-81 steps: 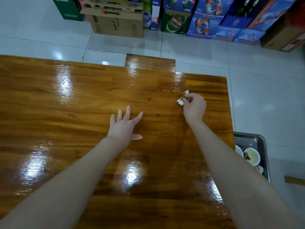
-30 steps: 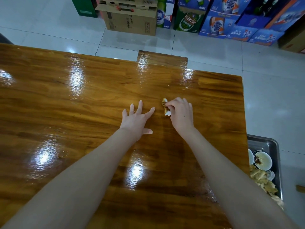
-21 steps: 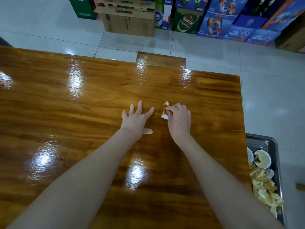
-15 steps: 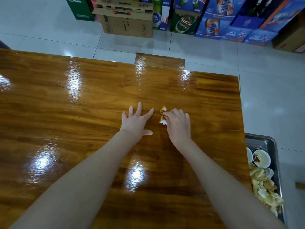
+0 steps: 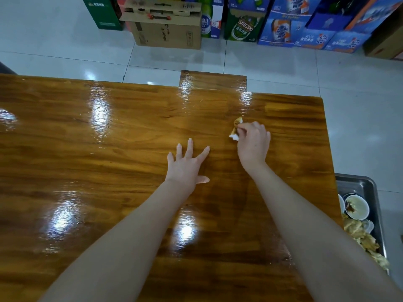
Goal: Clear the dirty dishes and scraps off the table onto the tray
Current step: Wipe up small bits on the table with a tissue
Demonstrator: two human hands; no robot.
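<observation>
Glossy desk [image 5: 109,149]: left hand [image 5: 185,168] lies flat, fingers [image 5: 190,147] spread wide. Right hand [image 5: 253,142] pinches a stained tissue [image 5: 235,130] against the wood. The tray [image 5: 368,186], far right of them, is partly cut off.

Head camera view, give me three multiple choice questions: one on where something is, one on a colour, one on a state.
1. Where is the tray?
A. beside the table's right edge
B. on the table's middle
C. on the cardboard box

2. What colour is the table?
A. white
B. glossy brown wood
C. blue

3. What is the left hand doing?
A. gripping a bowl
B. lying flat, fingers spread
C. holding the tissue

A: the tray sits lower, beyond the right edge.
B: shiny wood grain.
B: palm down; the right hand pinches the soiled tissue.
</observation>
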